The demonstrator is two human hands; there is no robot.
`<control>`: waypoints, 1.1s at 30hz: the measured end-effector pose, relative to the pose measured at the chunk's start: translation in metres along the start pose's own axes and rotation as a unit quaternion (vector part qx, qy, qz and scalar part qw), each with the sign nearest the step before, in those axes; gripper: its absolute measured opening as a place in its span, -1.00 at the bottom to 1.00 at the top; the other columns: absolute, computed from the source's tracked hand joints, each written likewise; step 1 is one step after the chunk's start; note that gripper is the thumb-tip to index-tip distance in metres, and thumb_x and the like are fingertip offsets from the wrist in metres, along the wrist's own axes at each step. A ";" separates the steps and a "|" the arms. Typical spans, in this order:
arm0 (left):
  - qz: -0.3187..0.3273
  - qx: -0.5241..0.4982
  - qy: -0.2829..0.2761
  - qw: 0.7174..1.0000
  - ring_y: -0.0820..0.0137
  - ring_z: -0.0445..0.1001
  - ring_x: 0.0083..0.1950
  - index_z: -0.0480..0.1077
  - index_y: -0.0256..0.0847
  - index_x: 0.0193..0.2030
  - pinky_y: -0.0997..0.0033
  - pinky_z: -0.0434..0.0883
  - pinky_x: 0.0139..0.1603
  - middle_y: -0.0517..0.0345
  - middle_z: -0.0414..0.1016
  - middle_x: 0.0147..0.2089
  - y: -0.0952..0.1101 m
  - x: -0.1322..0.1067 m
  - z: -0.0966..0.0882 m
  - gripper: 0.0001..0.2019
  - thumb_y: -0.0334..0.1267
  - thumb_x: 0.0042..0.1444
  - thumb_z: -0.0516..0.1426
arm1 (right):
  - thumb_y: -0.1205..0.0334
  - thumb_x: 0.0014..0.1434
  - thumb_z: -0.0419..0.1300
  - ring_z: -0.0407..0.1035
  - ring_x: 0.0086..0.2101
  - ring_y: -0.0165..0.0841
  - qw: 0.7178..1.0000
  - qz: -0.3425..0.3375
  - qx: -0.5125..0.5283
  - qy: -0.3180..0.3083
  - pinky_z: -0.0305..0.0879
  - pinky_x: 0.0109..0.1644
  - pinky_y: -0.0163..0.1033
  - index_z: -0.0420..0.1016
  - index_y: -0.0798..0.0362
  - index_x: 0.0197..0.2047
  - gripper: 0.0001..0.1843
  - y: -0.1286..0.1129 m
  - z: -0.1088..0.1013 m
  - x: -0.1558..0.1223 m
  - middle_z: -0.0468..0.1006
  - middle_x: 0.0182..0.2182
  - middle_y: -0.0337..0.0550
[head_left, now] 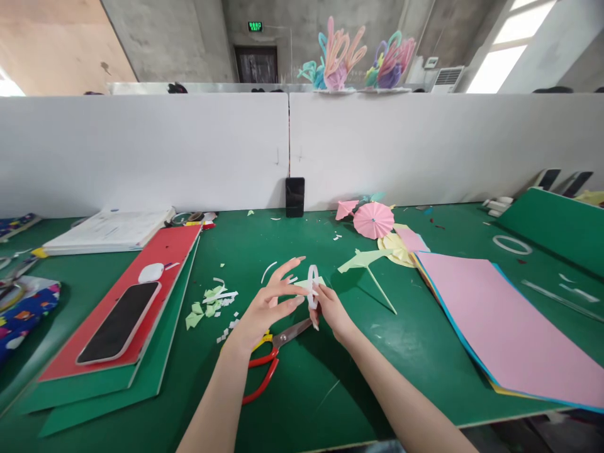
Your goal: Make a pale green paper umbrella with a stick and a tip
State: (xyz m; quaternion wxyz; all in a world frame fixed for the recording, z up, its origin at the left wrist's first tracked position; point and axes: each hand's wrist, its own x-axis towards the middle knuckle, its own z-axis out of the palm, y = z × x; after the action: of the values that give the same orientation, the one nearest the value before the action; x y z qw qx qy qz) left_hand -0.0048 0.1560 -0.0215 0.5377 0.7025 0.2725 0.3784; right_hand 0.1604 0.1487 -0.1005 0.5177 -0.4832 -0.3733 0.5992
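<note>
Ring-handling step, I judge: my right hand pinches a narrow white tape-like ring beside my spread-fingered left hand, the next move apparently calling for two-handed steadiness.

"What stands at twelve o'clock?"

"A black phone, upright against a white partition at the far edge of the green surface."

"And above that?"

"Between twelve and one, bundles of fuzzy coloured stems rise along the partition's top. Between eleven and twelve, a lit green exit sign hangs over a dark door."

"Over at eight?"

"Another phone, dark screen up, lying slanted on a red board, with a small white case just beyond its upper end."

"Nine?"

"A stack of white papers. Between eight and nine, at the left edge, lies a blue patterned pouch."

"Two?"

"A bright window."
</note>
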 end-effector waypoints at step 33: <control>-0.041 -0.082 0.244 0.965 0.54 0.31 -0.52 0.18 -0.11 0.25 0.53 0.34 -0.54 0.23 0.35 -0.38 -0.010 0.009 -0.008 -0.52 -0.12 0.20 0.07 | -0.13 0.09 0.14 0.35 -0.13 -0.04 0.891 -0.173 -0.394 0.148 0.23 -0.04 0.06 0.38 0.09 -0.07 -0.50 -0.010 -0.026 0.004 0.47 -0.12 0.14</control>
State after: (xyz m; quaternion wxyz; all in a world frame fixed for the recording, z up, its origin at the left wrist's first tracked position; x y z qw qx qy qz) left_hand -0.0059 0.1706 -0.0279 0.5256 0.5305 0.3921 0.5371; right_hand 0.1877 0.1534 -0.0985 0.4298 -0.6581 -0.5756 0.2255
